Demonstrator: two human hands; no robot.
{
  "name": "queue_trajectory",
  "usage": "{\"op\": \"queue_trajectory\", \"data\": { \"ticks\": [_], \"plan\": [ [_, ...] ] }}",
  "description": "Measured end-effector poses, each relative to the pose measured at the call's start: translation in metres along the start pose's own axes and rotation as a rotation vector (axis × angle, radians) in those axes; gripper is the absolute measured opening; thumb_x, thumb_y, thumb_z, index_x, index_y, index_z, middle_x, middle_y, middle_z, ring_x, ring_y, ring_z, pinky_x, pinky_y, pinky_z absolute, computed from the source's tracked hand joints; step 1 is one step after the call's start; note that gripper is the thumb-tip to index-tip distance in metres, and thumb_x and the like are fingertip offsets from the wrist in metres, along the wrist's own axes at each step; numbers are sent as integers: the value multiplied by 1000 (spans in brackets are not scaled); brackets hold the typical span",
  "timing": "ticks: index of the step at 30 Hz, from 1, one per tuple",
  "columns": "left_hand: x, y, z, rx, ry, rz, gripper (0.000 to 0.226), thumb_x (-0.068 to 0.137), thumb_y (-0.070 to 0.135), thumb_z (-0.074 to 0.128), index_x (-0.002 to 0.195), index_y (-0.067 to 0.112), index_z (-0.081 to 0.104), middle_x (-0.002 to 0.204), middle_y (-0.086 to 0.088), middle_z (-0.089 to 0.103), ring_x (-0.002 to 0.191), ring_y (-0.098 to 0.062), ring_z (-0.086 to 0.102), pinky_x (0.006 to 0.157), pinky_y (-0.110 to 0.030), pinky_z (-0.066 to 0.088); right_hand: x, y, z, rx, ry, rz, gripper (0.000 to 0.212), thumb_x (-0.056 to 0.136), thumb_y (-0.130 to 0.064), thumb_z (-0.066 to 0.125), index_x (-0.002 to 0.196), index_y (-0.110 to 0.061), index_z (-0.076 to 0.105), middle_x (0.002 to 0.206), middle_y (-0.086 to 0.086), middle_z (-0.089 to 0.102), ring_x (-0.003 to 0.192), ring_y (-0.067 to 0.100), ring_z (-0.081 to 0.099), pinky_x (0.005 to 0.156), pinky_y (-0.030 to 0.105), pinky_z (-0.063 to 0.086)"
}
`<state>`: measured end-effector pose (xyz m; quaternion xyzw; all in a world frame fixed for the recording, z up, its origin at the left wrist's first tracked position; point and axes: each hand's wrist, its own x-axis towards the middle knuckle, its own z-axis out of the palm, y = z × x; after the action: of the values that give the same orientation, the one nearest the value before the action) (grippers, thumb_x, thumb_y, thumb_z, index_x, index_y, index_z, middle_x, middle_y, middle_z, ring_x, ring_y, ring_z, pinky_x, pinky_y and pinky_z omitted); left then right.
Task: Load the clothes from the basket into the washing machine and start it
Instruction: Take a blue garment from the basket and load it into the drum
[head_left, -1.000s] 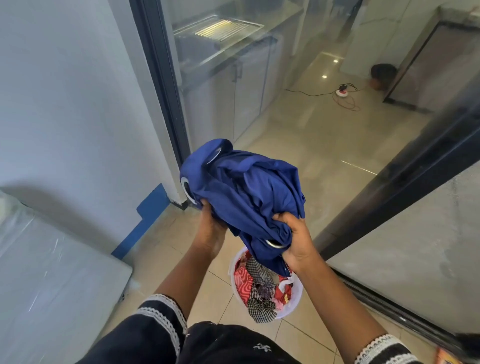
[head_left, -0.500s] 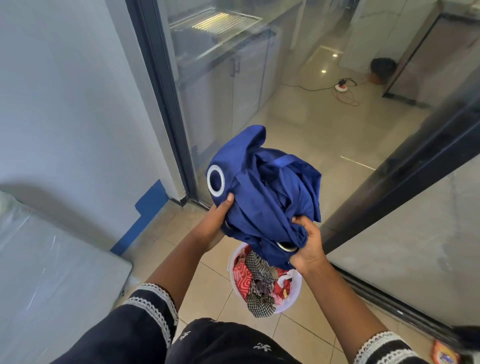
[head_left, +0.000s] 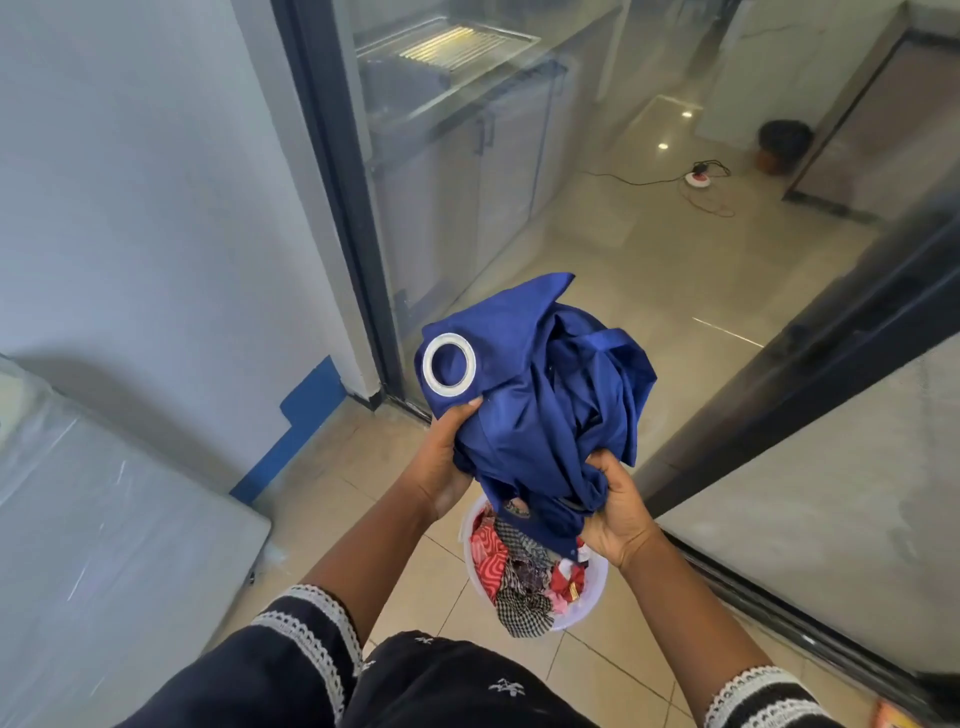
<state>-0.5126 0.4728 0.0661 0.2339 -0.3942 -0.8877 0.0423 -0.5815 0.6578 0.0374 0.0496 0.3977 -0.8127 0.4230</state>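
Hands, two, left hand (head_left: 441, 467) and right hand (head_left: 615, 514) both gripping one bunched blue curtain (head_left: 540, 395), one white laundry basket (head_left: 595, 584) at six o'clock below.

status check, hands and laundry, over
Left hand and right hand both gripping bunched blue eyelet curtain. Held above white round basket of clothes. No washing machine in view.

Left hand (head_left: 441, 457): forearm extended forward, palm cupped beneath blue curtain (head_left: 540, 395), thumb up. Right hand (head_left: 615, 512): forearm extended, fingers curled gripping the curtain's lower folds.
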Motion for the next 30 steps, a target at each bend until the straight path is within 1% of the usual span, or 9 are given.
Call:
{"op": "queue_trajectory", "data": {
  "ticks": [4,7,10,13,16,19,24,27,30],
  "plan": [
    [-6,12,-41,118,-25,0,51,80,11,71,129,15,60,124,-7,69,109,-25,66,83,-37,57,21,4,3,-91,33,31,41,61,-19,85,100,-8,77,107,20,70,93,33,71,79,43,61],
    [-23,23,-74,168,0,13,60,71,7,76,128,14,59,123,-9,68,112,-29,64,83,-43,57,38,12,15,-184,58,92,43,61,-17,84,100,-2,73,101,21,70,88,34,71,74,43,61],
    [-42,35,-105,165,50,23,89,58,32,92,136,12,54,131,-13,64,120,-35,60,94,-55,53,53,22,38,-302,55,139,16,86,-3,58,97,0,69,91,18,71,79,29,72,71,39,62],
    [-66,47,-141,41,192,52,101,54,57,90,139,19,50,134,-12,63,122,-36,60,99,-65,46,71,38,71,-403,4,209,22,92,3,47,90,0,69,78,14,73,68,25,72,61,34,61],
    [-90,61,-172,61,352,84,87,63,66,79,135,25,54,129,-10,66,116,-34,64,95,-63,50,90,61,107,-521,-56,267,18,87,3,52,88,-1,69,75,12,72,66,24,71,60,33,60],
    [-116,79,-207,97,499,149,61,78,59,69,131,31,55,126,-7,68,107,-27,69,89,-57,56,108,94,157,-606,-154,294,17,71,-1,66,85,-5,74,83,13,72,75,28,69,74,39,57],
    [-170,126,-283,62,617,263,79,76,49,76,141,52,31,132,7,58,108,-26,68,83,-58,57,134,160,243,-692,-256,363,18,80,2,61,81,-8,76,81,12,72,74,28,69,74,38,56],
    [-206,157,-329,147,638,315,56,83,49,69,134,42,47,126,2,66,107,-24,69,85,-57,57,145,206,294,-730,-322,369,33,69,-4,67,102,-2,71,93,17,71,86,34,68,77,41,57],
    [-239,186,-377,119,686,354,50,85,47,67,132,39,50,127,0,66,110,-26,68,89,-59,55,153,249,349,-781,-391,331,25,79,5,63,102,-3,68,89,15,70,83,32,68,73,39,57]
  ]
}}
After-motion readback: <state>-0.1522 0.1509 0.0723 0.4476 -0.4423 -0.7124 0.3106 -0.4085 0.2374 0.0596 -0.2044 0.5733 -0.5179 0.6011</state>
